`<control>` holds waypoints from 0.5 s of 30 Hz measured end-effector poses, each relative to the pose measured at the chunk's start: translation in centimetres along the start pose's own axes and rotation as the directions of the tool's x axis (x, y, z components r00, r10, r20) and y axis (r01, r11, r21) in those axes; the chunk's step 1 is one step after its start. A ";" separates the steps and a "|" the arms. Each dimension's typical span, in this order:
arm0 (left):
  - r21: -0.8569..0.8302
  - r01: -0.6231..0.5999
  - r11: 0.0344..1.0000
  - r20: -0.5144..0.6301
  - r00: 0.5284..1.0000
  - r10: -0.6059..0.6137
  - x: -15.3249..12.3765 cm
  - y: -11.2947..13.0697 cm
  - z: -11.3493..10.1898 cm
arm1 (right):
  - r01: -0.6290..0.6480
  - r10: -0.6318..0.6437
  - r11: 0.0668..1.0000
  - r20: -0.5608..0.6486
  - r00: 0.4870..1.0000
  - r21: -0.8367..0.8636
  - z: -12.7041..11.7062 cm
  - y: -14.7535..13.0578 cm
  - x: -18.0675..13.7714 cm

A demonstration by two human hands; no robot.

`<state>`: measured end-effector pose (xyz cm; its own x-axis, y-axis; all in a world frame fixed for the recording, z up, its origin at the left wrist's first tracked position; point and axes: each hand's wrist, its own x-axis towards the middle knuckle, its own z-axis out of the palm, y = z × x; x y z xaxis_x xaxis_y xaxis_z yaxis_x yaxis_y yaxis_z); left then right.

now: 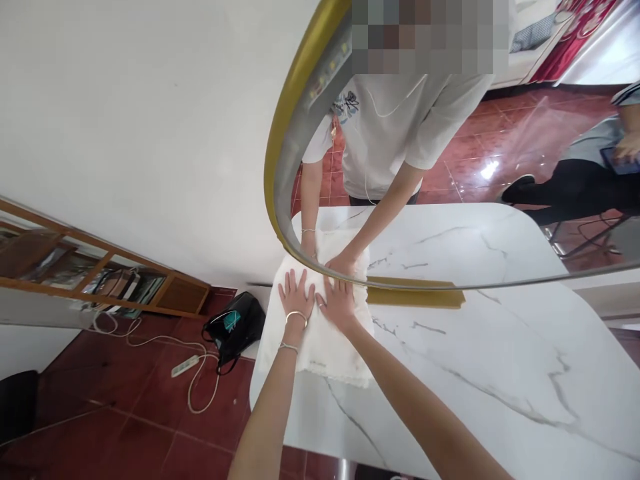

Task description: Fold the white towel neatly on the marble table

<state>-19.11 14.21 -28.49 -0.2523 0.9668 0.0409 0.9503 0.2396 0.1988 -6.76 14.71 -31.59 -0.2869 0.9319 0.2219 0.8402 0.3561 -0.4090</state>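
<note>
A white cloth (313, 353) lies spread on the white marble-patterned table (500, 347), close to its left end. Flat on the cloth rests my left hand (296, 297), fingers apart, with a bracelet and a bangle at the wrist. Beside it my right hand (339, 303) also presses on the cloth, its thumb out toward the left hand. Neither hand grips anything. Just past the fingertips stands a large round mirror (273, 180) with a gold frame, and both arms show again in its glass.
A gold-coloured strip (415, 295) lies under the mirror's lower edge. On the red tiled floor to the left are a black bag (235, 327), a white power strip (185, 366) and loose cables. A wooden shelf (185, 293) stands by the wall. The mirror reflects a seated person (590, 153).
</note>
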 end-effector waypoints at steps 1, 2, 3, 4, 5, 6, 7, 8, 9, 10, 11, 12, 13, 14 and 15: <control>0.006 0.036 0.999 -0.003 0.999 -0.036 0.1 -0.6 -0.2 | 0.006 -0.006 1.000 0.042 0.999 0.012 0.3 -0.4 0.8; 0.011 0.072 0.997 -0.009 0.997 -0.072 0.1 -1.3 -0.5 | 0.014 -0.016 1.000 0.087 0.996 0.021 0.4 -0.8 1.4; 0.013 0.105 0.994 -0.016 0.994 -0.105 -0.2 -2.0 -0.7 | 0.031 -0.034 0.999 0.131 0.991 0.027 0.5 -1.2 1.9; 0.012 0.135 0.991 -0.025 0.991 -0.135 -0.7 -2.8 -0.9 | 0.062 -0.066 0.998 0.167 0.984 0.032 0.5 -1.7 2.2; 0.008 0.166 0.986 -0.035 0.986 -0.165 -1.4 -3.5 -1.1 | 0.109 -0.114 0.993 0.193 0.975 0.039 0.4 -2.2 2.3; 0.002 0.198 0.980 -0.046 0.979 -0.197 -2.4 -4.3 -1.3 | 0.165 -0.172 0.985 0.207 0.963 0.049 0.2 -2.7 2.1; -0.006 0.230 0.973 -0.060 0.971 -0.230 -3.8 -5.0 -1.4 | 0.224 -0.233 0.973 0.213 0.949 0.063 -0.1 -3.3 1.7; -0.012 0.261 0.965 -0.079 0.962 -0.261 -5.4 -5.6 -1.5 | 0.281 -0.292 0.956 0.212 0.932 0.083 -0.4 -3.8 1.0; -0.017 0.287 0.958 -0.107 0.952 -0.287 -7.3 -6.1 -1.5 | 0.331 -0.347 0.937 0.210 0.914 0.108 -0.7 -4.4 0.1; -0.017 0.303 0.953 -0.147 0.942 -0.302 -9.5 -6.5 -1.4 | 0.372 -0.394 0.918 0.210 0.895 0.136 -1.1 -4.8 -1.1; -0.011 0.305 0.952 -0.193 0.934 -0.301 -11.9 -6.8 -1.3 | 0.404 -0.433 0.900 0.213 0.876 0.164 -1.5 -5.3 -2.5; 0.002 0.293 0.956 -0.241 0.928 -0.284 -14.5 -7.0 -1.1 | 0.431 -0.467 0.882 0.219 0.857 0.192 -2.0 -5.6 -4.0; 0.025 0.267 0.963 -0.284 0.926 -0.249 -17.2 -7.1 -0.9 | 0.452 -0.495 0.865 0.226 0.839 0.217 -2.5 -5.8 -5.8; 0.054 0.235 0.971 -0.302 0.930 -0.208 -20.0 -7.1 -0.7 | 0.467 -0.516 0.852 0.235 0.824 0.236 -3.1 -6.0 -7.6; 0.074 0.203 0.976 -0.305 0.937 -0.171 -22.6 -7.0 -0.5 | 0.477 -0.532 0.842 0.243 0.811 0.252 -3.7 -5.9 -9.5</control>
<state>-20.17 -9.35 -30.29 -0.4547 0.8374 0.3031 0.8903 0.4364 0.1299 -7.31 3.47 -27.99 -0.7914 0.5835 0.1825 0.4550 0.7615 -0.4616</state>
